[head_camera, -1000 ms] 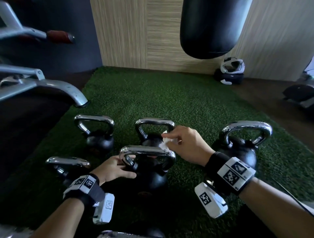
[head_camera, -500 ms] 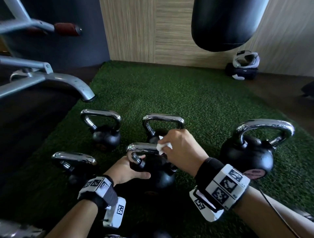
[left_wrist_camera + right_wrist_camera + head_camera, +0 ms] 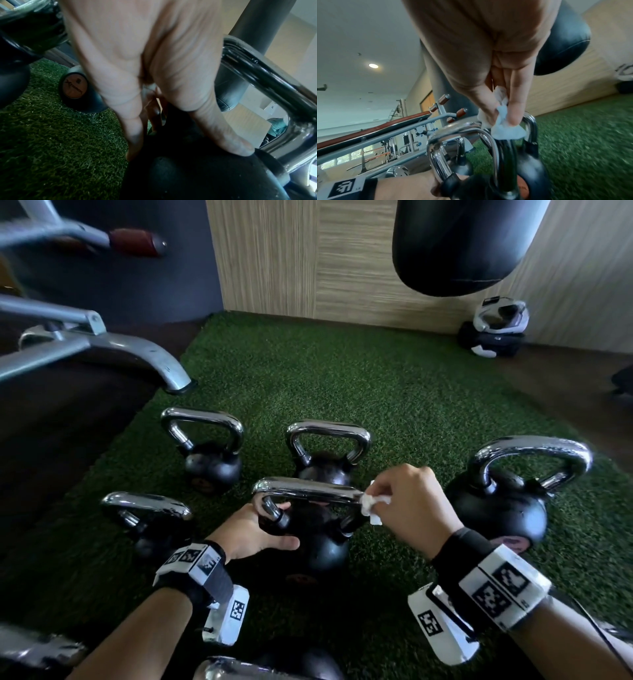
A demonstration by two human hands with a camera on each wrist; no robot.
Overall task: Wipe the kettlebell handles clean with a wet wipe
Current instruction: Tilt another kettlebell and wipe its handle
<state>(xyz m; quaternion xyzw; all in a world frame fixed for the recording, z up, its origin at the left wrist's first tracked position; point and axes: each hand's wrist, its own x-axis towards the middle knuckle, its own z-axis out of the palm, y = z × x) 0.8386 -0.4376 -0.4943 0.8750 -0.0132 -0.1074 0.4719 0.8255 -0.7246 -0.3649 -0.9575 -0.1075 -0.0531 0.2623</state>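
Observation:
The middle black kettlebell (image 3: pixel 320 546) stands on the green turf with its chrome handle (image 3: pixel 305 490) across the top. My left hand (image 3: pixel 274 525) grips its ball just below the handle's left leg, thumb on the near side and fingers on the far side; in the left wrist view the left hand (image 3: pixel 185 148) straddles the ball (image 3: pixel 188 175). My right hand (image 3: pixel 380 505) pinches a crumpled white wet wipe (image 3: pixel 371 505) against the handle's right bend. From the right wrist, the wipe (image 3: pixel 505 129) sits between thumb and finger on the handle (image 3: pixel 462 136).
Other chrome-handled kettlebells stand around: back left (image 3: pixel 209 463), behind the middle one (image 3: pixel 329 436), a large one at right (image 3: pixel 503 508), one at left (image 3: pixel 150 518), one at the bottom edge (image 3: pixel 239 669). A bench frame (image 3: pixel 113 350) is at left, a punching bag (image 3: pixel 459 244) hangs above.
My right hand has slid the wipe along the handle to its right bend. My left hand has kept its hold on the ball. The head view has shifted slightly.

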